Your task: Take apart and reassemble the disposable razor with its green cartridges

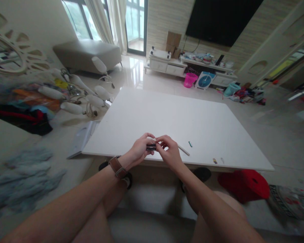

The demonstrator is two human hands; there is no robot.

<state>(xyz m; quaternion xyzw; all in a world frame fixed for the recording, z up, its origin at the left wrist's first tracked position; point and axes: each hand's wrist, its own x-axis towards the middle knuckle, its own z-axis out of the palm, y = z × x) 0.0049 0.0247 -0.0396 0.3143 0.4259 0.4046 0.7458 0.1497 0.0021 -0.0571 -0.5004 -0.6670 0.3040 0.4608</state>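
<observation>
My left hand (140,148), with a brown strap on its wrist, is closed round a small black object (151,147) with a pale stripe, just above the table's near edge. The fingers of my right hand (168,150) are pinched at the right end of that same object. A bit of something white shows between the fingertips; its shape is too small to tell. Beside my right hand a thin white stick (184,150) lies on the white table (167,114), its left end hidden by the hand. Farther right is a small green cylinder, battery-like (190,144).
Near the table's front right edge lie a small dark-and-tan piece (214,161) and a small clear piece (222,160). A lamp with several white shades (73,108) stands left of the table. Something red (245,185) sits at the lower right.
</observation>
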